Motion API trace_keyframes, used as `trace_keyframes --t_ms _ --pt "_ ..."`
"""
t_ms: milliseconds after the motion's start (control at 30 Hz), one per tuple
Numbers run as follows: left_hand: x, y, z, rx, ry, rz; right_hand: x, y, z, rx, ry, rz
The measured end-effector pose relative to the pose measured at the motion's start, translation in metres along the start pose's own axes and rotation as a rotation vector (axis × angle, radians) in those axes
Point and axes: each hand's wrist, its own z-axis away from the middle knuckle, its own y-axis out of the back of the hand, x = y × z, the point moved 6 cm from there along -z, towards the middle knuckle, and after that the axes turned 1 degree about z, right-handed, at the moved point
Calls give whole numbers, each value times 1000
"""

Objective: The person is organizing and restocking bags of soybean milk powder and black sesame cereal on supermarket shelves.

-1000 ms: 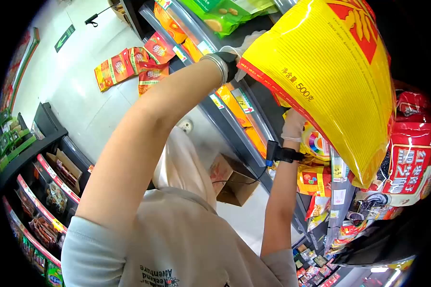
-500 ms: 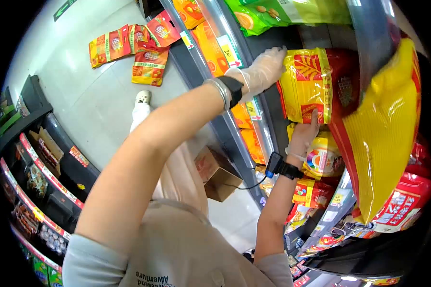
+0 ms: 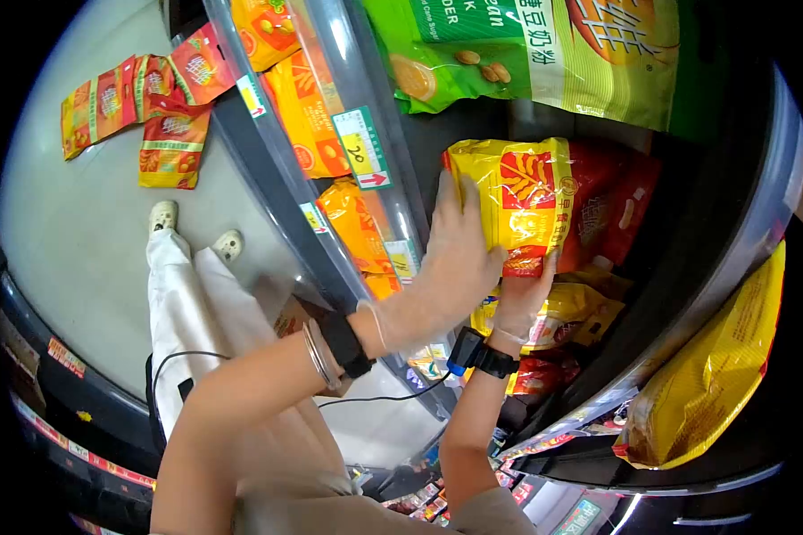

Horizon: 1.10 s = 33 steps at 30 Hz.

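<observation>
A yellow and red food bag (image 3: 522, 201) with a red wheat emblem stands on the dark shelf, in front of red bags (image 3: 607, 201) of a similar kind. My left hand (image 3: 446, 263), in a thin clear glove, wraps its near edge, the fingers along the side and the thumb close to a lower corner. At the bag's lower end, my gloved right hand (image 3: 522, 308) grips it, thumb on the printed front. Part of the right hand's fingers is hidden beneath the bag. Just below the right hand lies another yellow bag (image 3: 567, 312).
Green soy milk powder bags (image 3: 544, 53) fill the neighbouring shelf space. Orange bags (image 3: 308, 116) sit behind the clear price rail (image 3: 361, 147). Several red and yellow packs (image 3: 174, 147) lie on the floor. A yellow bag (image 3: 709, 374) rests on the shelf at right. A cable (image 3: 393, 399) runs from my right wrist.
The view has shifted closer to the shelf. My left hand has slid from the bag's upper corner down along its near side. My right hand keeps its place at the lower end.
</observation>
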Motion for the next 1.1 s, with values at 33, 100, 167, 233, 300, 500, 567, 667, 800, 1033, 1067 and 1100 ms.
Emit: trace_keyframes --t_ms 33,100,167,233,300,500,567,667,800,1033,1067,1100 --pt "-9 -11 8 -63 105 91 -2 13 -7 7 10 8" --pt "-16 -23 12 -139 202 189 -7 7 -12 7 -51 -103" --pt "-22 -31 15 -237 260 240 -8 10 -16 11 -42 -120" --pt "-21 -34 16 -274 274 245 -11 12 -12 90 82 55" --pt "-20 -34 16 -267 242 298 -6 23 -19 82 1 -76" --pt "-17 -52 13 -214 91 140 -1 48 -31 62 -15 -101" --pt "-17 -60 5 -190 93 128 -9 34 -21 -30 44 -27" --pt "-15 -78 -10 -243 241 304 -27 1 -9 -121 371 505" --pt "-7 -102 -21 -177 20 -126 -40 -2 -5 -98 757 1129" --pt "-28 -110 -22 -174 208 47 -15 45 -28 147 159 -17" --pt "-28 -106 -22 -208 228 93 -12 59 -31 146 154 -21" --pt "-28 -101 -21 -240 248 138 -21 80 -34 154 365 586"
